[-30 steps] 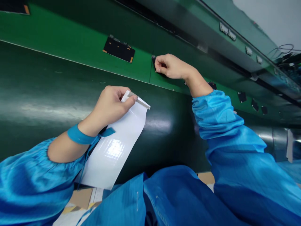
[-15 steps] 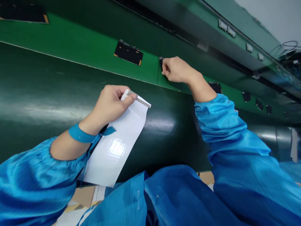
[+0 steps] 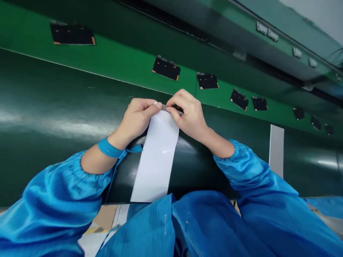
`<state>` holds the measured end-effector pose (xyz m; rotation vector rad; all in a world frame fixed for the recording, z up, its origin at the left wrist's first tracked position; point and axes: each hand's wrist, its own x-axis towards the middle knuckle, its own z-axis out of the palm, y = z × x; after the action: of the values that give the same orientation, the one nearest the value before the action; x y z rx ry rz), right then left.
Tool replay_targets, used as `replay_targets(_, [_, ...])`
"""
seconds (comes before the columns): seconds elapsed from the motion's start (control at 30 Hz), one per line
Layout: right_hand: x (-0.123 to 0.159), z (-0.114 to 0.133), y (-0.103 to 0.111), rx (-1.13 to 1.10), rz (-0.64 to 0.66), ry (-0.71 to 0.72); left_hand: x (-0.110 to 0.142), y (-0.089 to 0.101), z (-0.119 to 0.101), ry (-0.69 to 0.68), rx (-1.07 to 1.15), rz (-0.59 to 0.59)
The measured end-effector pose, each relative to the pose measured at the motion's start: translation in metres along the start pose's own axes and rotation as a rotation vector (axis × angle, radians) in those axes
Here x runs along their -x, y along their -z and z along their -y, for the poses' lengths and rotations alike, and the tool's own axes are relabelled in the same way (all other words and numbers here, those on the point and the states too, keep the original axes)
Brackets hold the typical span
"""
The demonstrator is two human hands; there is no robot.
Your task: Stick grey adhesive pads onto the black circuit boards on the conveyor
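A glossy white sheet (image 3: 157,160) with a narrow grey strip along its top edge hangs over the dark green curved front of the bench. My left hand (image 3: 139,116) is closed on the top left corner, thumb in front. At the strip's right part, my right hand (image 3: 187,112) has thumb and forefinger pinched together on the top edge. Any small piece between those fingertips is too small to make out. Above my hands, black rectangular boards (image 3: 166,68) with orange corners lie on the green surface, another black board (image 3: 208,81) just to their right.
More black boards (image 3: 239,99) lie in a row running right, and one (image 3: 72,34) lies at the far left. A grey-white panel (image 3: 277,150) stands by my right sleeve. Small pale parts (image 3: 266,31) sit on the raised ledge behind a dark rail.
My right hand has come back from a black board on the green surface to the sheet's top edge, leaving that board lying there. The sheet in my left hand now hangs straighter.
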<state>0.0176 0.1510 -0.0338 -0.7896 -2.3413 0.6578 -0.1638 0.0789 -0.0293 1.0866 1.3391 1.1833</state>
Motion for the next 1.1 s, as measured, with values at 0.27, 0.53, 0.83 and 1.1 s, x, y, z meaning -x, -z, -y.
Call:
replay_targets(0.27, [-0.001, 0.001, -0.005, 0.024, -0.011, -0.054, 0.002, -0.001, -0.004, 0.041, -0.136, -0.034])
replay_targets(0.53, [-0.009, 0.006, -0.001, 0.028, 0.067, -0.084, 0.002, 0.000, -0.005, 0.075, -0.182, -0.036])
replay_targets(0.83, [-0.003, 0.002, -0.002, -0.006, 0.032, -0.004, 0.002, 0.000, -0.007, 0.088, -0.164, -0.026])
replay_targets(1.1, [-0.068, -0.073, 0.027, 0.009, 0.041, -0.153, 0.001, 0.001, -0.001, 0.147, -0.117, -0.002])
